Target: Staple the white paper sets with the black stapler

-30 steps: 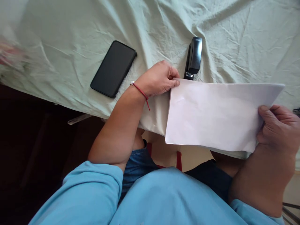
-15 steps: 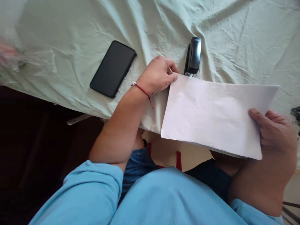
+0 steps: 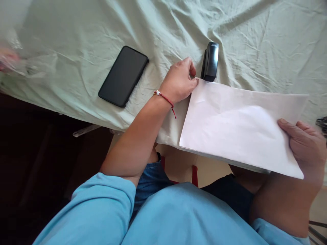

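Note:
White paper sheets (image 3: 242,126) lie over the table's near edge, their lower side jutting past it. My left hand (image 3: 180,80) pinches their upper left corner between thumb and fingers. At the right side my right hand (image 3: 304,139) grips the sheets, thumb on top and the other fingers partly hidden behind. Just beyond the top edge of the paper is a black stapler (image 3: 211,62), its near end touching or almost touching the sheets; I cannot tell whether the paper is between its jaws.
A black smartphone (image 3: 123,76) lies face up left of my left hand. Clear plastic wrapping (image 3: 38,64) is at the far left. A small dark object (image 3: 322,125) sits at the right edge. Wrinkled pale green cloth (image 3: 89,30) covers the table.
Both hands have shifted to the right with the paper. The paper's top edge now covers the stapler's metal near end, which showed before.

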`<state>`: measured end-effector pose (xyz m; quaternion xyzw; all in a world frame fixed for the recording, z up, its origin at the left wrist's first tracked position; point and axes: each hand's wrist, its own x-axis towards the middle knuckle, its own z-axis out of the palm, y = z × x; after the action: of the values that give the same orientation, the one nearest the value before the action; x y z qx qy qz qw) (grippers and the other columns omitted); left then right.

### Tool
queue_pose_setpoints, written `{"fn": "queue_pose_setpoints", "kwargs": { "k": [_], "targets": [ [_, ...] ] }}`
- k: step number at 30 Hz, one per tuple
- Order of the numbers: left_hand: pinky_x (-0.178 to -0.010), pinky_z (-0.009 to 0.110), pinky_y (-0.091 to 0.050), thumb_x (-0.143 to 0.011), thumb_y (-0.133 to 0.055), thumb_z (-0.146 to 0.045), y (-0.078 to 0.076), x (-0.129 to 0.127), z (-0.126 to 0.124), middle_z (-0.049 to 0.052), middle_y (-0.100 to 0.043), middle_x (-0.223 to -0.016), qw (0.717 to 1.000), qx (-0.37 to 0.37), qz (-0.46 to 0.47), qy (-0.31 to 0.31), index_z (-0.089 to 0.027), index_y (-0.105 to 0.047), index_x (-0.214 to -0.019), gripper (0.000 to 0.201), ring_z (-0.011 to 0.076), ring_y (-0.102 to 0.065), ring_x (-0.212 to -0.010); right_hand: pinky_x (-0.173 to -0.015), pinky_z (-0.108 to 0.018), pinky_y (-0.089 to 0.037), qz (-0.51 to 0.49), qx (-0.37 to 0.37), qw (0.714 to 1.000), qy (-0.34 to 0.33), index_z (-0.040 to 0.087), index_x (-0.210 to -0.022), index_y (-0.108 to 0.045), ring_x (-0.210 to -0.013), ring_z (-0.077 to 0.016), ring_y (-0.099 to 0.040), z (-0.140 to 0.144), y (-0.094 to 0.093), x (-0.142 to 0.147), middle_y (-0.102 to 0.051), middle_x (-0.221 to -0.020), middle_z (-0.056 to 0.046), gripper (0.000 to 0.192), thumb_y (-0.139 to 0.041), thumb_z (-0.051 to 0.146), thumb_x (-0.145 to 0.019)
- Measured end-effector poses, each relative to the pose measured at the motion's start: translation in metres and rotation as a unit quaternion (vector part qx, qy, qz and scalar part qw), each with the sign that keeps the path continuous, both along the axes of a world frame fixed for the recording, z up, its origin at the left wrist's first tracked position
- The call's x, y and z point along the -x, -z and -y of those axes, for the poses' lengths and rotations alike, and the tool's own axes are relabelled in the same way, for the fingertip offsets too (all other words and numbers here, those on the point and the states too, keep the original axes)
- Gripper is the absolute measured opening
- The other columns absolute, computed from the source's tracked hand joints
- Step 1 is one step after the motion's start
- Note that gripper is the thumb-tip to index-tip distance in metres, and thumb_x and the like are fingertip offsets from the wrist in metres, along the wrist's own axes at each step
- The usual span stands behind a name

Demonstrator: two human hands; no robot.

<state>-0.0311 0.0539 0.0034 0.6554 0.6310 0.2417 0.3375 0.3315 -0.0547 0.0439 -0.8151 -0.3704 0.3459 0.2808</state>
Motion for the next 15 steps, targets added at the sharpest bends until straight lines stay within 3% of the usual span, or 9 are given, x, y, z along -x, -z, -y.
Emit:
{"fn": "queue_pose_setpoints", "kwargs": {
  "k": [7, 10, 12, 15],
  "targets": [
    [-0.083, 0.041, -0.055, -0.080, -0.074, -0.016, 0.000, -0.007, 0.001, -0.001, -0.070, -0.069, 0.995, -0.012, 0.087, -0.049, -0.031, -0.059, -0.082, 0.022, 0.0273, -0.073, -0.083, -0.051, -0.009, -0.045, 0.009, -0.001, 1.000, 0.002, 0.028, -0.120, -0.071, -0.061, -0.0018, -0.055, 0.000, 0.008, -0.014, -0.069, -0.106, 0.000, 0.052, -0.072, 0.057, -0.077],
    [-0.080, 0.040, -0.054, -0.077, -0.071, -0.009, 0.002, -0.009, -0.002, -0.002, -0.072, -0.075, 0.990, -0.071, 0.100, -0.067, -0.031, -0.060, -0.079, 0.025, 0.0241, -0.069, -0.078, -0.051, -0.009, -0.044, 0.013, 0.001, 1.000, 0.000, 0.029, -0.118, -0.071, -0.060, -0.0016, -0.055, 0.001, 0.007, -0.013, -0.069, -0.105, 0.001, 0.050, -0.071, 0.057, -0.077],
    [-0.079, 0.039, -0.055, -0.079, -0.068, -0.008, 0.002, -0.010, -0.003, 0.000, -0.074, -0.087, 0.978, -0.147, 0.131, -0.062, -0.031, -0.066, -0.083, 0.023, 0.0225, -0.069, -0.082, -0.051, -0.009, -0.044, 0.006, -0.001, 1.000, -0.005, 0.030, -0.119, -0.071, -0.060, -0.0013, -0.055, 0.002, 0.004, -0.009, -0.069, -0.105, 0.002, 0.047, -0.070, 0.055, -0.079],
    [-0.091, 0.041, -0.059, -0.084, -0.074, -0.018, 0.002, -0.010, -0.003, 0.003, -0.078, -0.114, 0.957, -0.227, 0.179, 0.003, -0.033, -0.077, -0.098, 0.020, 0.0257, -0.070, -0.111, -0.051, -0.009, -0.044, 0.000, -0.004, 1.000, 0.001, 0.030, -0.120, -0.070, -0.060, -0.0013, -0.055, 0.002, 0.001, -0.005, -0.068, -0.103, 0.002, 0.047, -0.070, 0.053, -0.079]
  ]
}}
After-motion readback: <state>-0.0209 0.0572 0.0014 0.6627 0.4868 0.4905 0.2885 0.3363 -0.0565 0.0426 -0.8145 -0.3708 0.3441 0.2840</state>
